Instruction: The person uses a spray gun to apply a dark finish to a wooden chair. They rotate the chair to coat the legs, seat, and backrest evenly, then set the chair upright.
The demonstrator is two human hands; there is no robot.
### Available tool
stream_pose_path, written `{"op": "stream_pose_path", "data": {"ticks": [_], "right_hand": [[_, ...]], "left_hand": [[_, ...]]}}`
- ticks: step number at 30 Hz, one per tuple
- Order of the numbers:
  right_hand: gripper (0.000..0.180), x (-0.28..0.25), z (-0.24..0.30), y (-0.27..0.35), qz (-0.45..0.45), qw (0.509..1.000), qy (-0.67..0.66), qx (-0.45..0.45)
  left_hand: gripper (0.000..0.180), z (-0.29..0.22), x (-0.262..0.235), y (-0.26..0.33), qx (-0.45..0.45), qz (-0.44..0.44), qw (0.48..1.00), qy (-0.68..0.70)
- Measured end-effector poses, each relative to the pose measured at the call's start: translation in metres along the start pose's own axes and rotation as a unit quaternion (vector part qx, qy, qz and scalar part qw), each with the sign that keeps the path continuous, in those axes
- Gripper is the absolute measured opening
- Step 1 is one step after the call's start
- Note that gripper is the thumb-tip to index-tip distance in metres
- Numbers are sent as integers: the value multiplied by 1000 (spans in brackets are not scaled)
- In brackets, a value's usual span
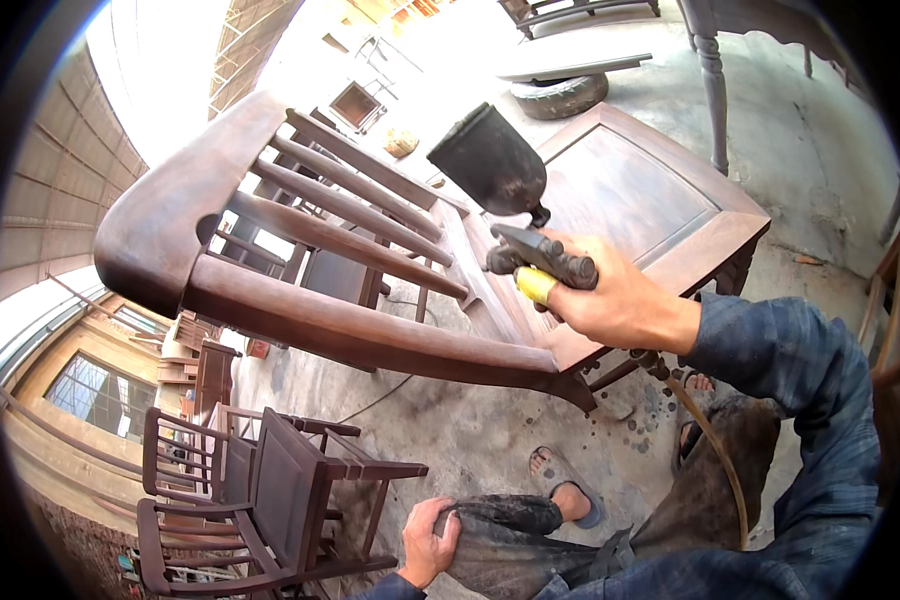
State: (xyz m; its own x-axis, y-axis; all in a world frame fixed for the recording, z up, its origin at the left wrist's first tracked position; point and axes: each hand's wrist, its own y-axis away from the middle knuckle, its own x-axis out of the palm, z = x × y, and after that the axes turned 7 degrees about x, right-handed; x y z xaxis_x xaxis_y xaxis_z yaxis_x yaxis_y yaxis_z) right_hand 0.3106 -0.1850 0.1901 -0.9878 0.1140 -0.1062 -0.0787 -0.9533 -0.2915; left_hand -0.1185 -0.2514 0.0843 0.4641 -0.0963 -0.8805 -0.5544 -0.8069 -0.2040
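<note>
My right hand (625,300) is wrapped round a spray gun (540,258) with a dark cup (492,160) on top and a yellow band near the grip. A tan hose (705,425) runs down from the gun's handle past my leg. The gun is held over a dark brown wooden chair (370,335), above where its slatted back meets the panelled seat (625,185). The chair's curved top rail (170,205) points to the left. My left hand (430,540) rests on my knee, fingers curled over the dark trousers.
More dark wooden chairs (290,490) stand at the lower left. A tyre (560,97) with a board across it lies beyond the seat. Turned-leg furniture (712,90) is at the upper right. A thin cable (375,400) crosses the stained concrete floor (490,425).
</note>
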Motion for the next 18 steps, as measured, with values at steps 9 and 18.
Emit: {"op": "stream_pose_path", "data": {"ticks": [9,18], "right_hand": [[20,2,10,-7,-5,1000,-16,-18],[21,5,82,-43,6,995,-38,-89]], "left_hand": [[22,1,2,-1,5,-3,1000,7],[20,-3,-1,-2,0,0,1000,-4]]}}
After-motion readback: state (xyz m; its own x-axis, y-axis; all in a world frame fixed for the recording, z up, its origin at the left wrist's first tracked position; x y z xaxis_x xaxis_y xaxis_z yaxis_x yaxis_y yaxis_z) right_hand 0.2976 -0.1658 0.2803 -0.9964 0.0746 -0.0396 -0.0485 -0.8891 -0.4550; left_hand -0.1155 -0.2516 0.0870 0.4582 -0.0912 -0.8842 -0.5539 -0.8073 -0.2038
